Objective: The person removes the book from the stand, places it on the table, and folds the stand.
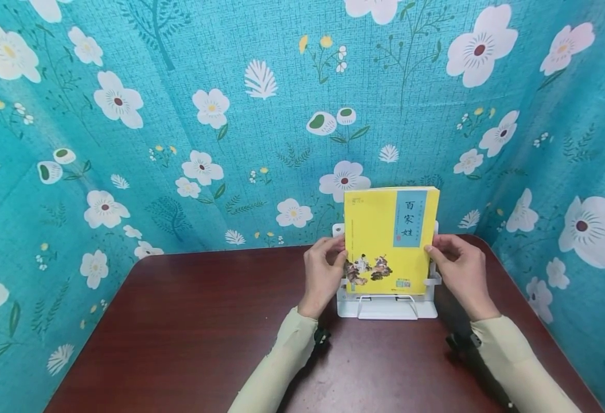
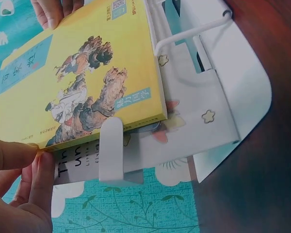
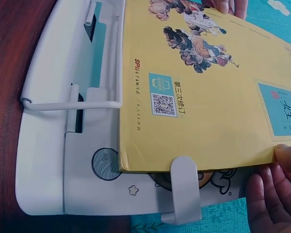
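A yellow book [image 1: 374, 229] with a blue title panel leans upright on a white book stand [image 1: 343, 310], its cover facing me. My left hand [image 1: 321, 275] holds the book's left edge, thumb in front and fingers behind. On the opposite edge, my right hand [image 1: 459, 269] pinches the book the same way. White side clips of the stand [image 2: 111, 150] [image 3: 185, 189] overlap the cover's lower side edges. A wire bar [image 3: 72, 105] projects at the stand's base. Behind the book, the stand's printed back plate [image 2: 184, 111] is partly hidden.
The stand is near the back right of a dark reddish-brown table [image 1: 188, 321]. A teal flowered cloth [image 1: 261, 143] hangs behind the table and along both sides. Dark wrist devices [image 1: 464, 342] show at both sleeves.
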`<state>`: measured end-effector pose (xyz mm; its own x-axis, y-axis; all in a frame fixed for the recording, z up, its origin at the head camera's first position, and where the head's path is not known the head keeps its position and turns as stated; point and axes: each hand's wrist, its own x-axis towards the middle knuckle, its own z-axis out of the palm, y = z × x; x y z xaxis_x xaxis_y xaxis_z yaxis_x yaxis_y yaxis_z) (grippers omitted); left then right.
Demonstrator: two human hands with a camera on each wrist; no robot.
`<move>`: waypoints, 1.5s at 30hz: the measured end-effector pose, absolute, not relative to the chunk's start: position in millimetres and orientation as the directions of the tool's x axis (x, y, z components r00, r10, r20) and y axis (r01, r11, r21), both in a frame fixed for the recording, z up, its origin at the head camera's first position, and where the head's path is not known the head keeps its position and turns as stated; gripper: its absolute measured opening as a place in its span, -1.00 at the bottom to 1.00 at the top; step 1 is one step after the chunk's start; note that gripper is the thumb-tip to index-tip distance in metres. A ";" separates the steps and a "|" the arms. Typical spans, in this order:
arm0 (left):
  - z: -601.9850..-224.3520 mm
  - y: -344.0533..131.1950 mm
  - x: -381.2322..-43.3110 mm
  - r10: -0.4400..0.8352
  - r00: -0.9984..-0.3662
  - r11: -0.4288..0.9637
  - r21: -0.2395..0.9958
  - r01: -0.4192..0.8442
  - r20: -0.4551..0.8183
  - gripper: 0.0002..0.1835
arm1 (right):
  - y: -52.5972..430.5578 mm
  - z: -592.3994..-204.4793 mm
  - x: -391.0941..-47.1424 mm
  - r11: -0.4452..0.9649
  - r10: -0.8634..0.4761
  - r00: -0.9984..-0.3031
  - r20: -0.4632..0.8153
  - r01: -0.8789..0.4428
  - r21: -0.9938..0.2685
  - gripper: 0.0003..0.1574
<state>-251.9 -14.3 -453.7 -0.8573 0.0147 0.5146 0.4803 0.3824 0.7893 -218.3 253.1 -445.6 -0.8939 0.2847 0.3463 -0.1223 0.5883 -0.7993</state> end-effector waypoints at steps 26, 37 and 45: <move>-440.1 -15.8 -258.3 0.013 -0.830 0.344 0.777 0.528 0.558 -0.64 | 248.9 -432.6 -223.5 0.523 0.325 -0.870 0.371 -0.162 -0.837 -0.58; -435.1 -17.2 -258.1 0.003 -0.814 0.301 0.775 0.555 0.581 -0.66 | 245.8 -427.5 -225.1 0.498 0.348 -0.858 0.378 -0.173 -0.850 -0.57; -430.5 -18.2 -255.0 -0.009 -0.796 0.281 0.765 0.579 0.606 -0.66 | 242.4 -423.2 -221.6 0.485 0.377 -0.850 0.367 -0.157 -0.860 -0.58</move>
<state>-255.0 -18.2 -430.5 -0.7956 -0.0091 0.6057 0.5793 0.2812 0.7651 -221.6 242.4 -423.2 -0.8504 0.3768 0.3672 -0.1565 0.4852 -0.8603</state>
